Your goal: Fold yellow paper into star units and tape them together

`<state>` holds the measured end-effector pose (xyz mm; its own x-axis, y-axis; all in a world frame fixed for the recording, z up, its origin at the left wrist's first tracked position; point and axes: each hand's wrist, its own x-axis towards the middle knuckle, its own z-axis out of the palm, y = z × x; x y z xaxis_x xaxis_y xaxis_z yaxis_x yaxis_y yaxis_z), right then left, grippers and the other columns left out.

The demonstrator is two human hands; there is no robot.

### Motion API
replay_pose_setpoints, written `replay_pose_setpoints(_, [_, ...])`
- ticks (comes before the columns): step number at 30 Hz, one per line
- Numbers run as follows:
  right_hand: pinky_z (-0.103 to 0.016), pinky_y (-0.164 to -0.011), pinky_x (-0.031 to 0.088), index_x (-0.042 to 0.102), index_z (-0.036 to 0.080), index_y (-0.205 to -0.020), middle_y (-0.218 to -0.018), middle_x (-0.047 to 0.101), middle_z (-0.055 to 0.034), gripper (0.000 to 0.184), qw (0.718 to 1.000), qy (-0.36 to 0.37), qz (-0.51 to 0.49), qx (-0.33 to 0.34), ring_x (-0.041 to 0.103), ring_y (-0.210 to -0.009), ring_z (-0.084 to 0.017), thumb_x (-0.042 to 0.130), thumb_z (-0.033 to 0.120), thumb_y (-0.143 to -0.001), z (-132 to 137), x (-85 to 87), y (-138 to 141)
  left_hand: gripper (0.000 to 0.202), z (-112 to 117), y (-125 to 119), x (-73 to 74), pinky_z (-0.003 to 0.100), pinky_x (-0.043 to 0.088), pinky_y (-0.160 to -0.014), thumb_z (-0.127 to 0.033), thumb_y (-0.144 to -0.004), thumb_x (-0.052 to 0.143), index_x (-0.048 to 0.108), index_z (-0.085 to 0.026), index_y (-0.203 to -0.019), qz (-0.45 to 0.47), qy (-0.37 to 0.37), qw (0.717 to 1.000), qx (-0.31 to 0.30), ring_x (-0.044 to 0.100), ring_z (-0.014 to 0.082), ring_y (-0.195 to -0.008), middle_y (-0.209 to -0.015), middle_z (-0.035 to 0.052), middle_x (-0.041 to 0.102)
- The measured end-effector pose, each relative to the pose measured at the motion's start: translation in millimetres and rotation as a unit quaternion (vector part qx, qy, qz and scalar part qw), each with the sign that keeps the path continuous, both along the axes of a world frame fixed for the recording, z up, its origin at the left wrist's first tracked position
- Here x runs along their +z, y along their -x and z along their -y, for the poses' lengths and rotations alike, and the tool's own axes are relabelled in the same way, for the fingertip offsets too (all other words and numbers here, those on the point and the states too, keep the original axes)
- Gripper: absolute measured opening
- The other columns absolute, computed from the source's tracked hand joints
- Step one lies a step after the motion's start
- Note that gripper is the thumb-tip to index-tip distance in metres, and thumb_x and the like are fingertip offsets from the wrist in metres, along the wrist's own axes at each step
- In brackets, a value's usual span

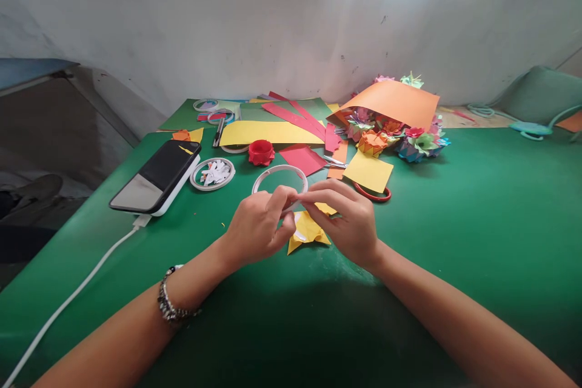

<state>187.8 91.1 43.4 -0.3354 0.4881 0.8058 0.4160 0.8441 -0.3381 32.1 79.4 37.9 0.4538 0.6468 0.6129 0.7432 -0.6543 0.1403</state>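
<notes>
A folded yellow paper piece (307,233) lies on the green table (477,224) just in front of the person, between the two hands and partly under their fingers. Just above it a thin pale strip (292,204) (tape or paper, too small to tell) spans from one set of fingertips to the other. The left hand (257,227) has thumb and forefinger pinched on one end of the strip, and the right hand (348,218) has its fingers closed on the other end, with its lower fingers resting against the yellow piece. A beaded bracelet (170,306) sits on the left wrist. Just beyond the hands lies a clear tape ring (279,177), with a second ring (212,173) holding white scraps to its left and a small red paper cup (260,152) behind. Further left a phone (157,176) rests on a white pack, and a white cable (68,303) runs from it toward the near edge. To the right of the tape ring lie a yellow square (368,171) and a red hoop (373,196). At the far side are a long yellow sheet (270,132), red strips (295,115), and an orange sheet (395,103) lying over a heap of paper flowers (409,140).
</notes>
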Motion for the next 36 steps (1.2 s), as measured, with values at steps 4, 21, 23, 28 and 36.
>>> replay_pose_setpoints(4, [-0.023, -0.06, 0.05, 0.058, 0.016, -0.076, -0.073, 0.06, -0.0044, 0.008, 1.0, -0.026, -0.004, 0.005, 0.058, -0.068, -0.011, 0.056, 0.008, -0.076, 0.4, -1.2, -0.2, 0.009, -0.6, 0.0, 1.8, 0.025, 0.034, -0.047, -0.018, -0.08, 0.036, 0.045, -0.017, -0.08, -0.011, -0.066, 0.997, 0.025, 0.051, 0.0156, -0.045, -0.052, -0.0016, 0.057])
replay_pose_setpoints(21, [-0.025, -0.058, 0.047, 0.047, 0.018, -0.07, -0.07, 0.058, -0.0037, 0.013, 0.994, -0.084, 0.072, 0.017, 0.05, -0.064, -0.011, 0.051, 0.008, -0.078, 4.1, 2.5, -2.6, 0.007, -6.6, 14.3, 11.5, 0.02, 0.034, -0.047, -0.02, -0.084, 0.036, 0.042, -0.018, -0.081, 0.022, 0.041, 0.993, -0.106, 0.048, 0.0101, -0.047, -0.055, -0.0036, 0.057])
replay_pose_setpoints(23, [-0.025, -0.058, 0.047, 0.048, 0.017, -0.071, -0.071, 0.058, -0.0042, 0.012, 0.992, -0.093, 0.083, 0.023, 0.05, -0.064, -0.011, 0.051, 0.008, -0.079, 3.3, 2.8, -4.0, 0.008, -7.3, 15.5, 12.8, 0.019, 0.032, -0.045, -0.019, -0.084, 0.035, 0.041, -0.018, -0.08, 0.056, 0.129, 0.981, -0.133, 0.043, 0.0081, -0.044, -0.055, -0.0046, 0.054])
replay_pose_setpoints(28, [-0.026, -0.059, 0.048, 0.048, 0.017, -0.074, -0.071, 0.057, -0.0042, 0.01, 0.987, -0.115, 0.101, 0.051, 0.051, -0.068, -0.013, 0.049, 0.009, -0.08, 0.9, 3.6, -5.1, 0.007, -9.4, 19.1, 14.2, 0.017, 0.026, -0.04, -0.02, -0.084, 0.037, 0.043, -0.017, -0.08, 0.107, 0.219, 0.951, -0.192, 0.029, 0.0061, -0.04, -0.049, -0.0086, 0.039])
replay_pose_setpoints(36, [-0.027, -0.065, 0.05, 0.049, 0.017, -0.075, -0.073, 0.055, -0.0049, 0.012, 0.982, -0.129, 0.116, 0.075, 0.051, -0.072, -0.013, 0.044, 0.009, -0.082, 1.3, 7.0, -5.7, 0.011, -12.8, 24.1, 21.3, 0.018, 0.025, -0.04, -0.024, -0.085, 0.037, 0.044, -0.017, -0.081, 0.121, 0.28, 0.925, -0.226, 0.029, 0.0068, -0.042, -0.049, -0.0074, 0.037])
